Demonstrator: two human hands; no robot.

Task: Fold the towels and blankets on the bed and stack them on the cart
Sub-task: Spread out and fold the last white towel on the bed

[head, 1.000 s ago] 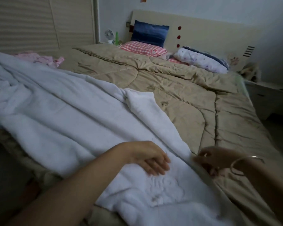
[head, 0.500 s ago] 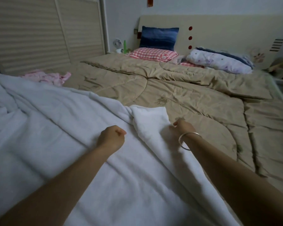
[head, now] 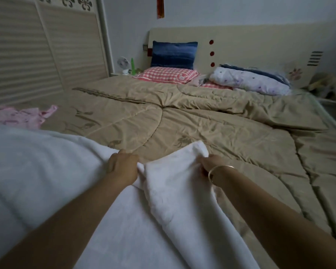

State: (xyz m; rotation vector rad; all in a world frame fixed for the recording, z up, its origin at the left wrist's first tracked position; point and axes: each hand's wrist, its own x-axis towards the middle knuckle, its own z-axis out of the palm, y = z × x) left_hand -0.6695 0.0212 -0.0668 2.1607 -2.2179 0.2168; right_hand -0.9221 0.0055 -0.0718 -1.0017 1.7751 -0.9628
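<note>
A large white blanket (head: 47, 171) lies spread over the near left part of the bed, on top of a tan quilt (head: 211, 129). My left hand (head: 122, 166) grips the blanket's far edge, fingers curled over it. My right hand (head: 209, 164), with a gold bangle on the wrist, grips the blanket's raised far corner, which stands up in a fold between my hands. Both arms reach forward across the white cloth. No cart is in view.
A pink cloth (head: 23, 117) lies at the bed's left side. Pillows (head: 173, 74) and a folded floral bundle (head: 248, 82) sit by the headboard (head: 260, 47). A slatted wardrobe (head: 37, 55) stands on the left, a nightstand (head: 334, 105) on the right.
Both hands have moved forward along the blanket, from its near part to its far edge. They have taken hold of that edge and lifted the corner.
</note>
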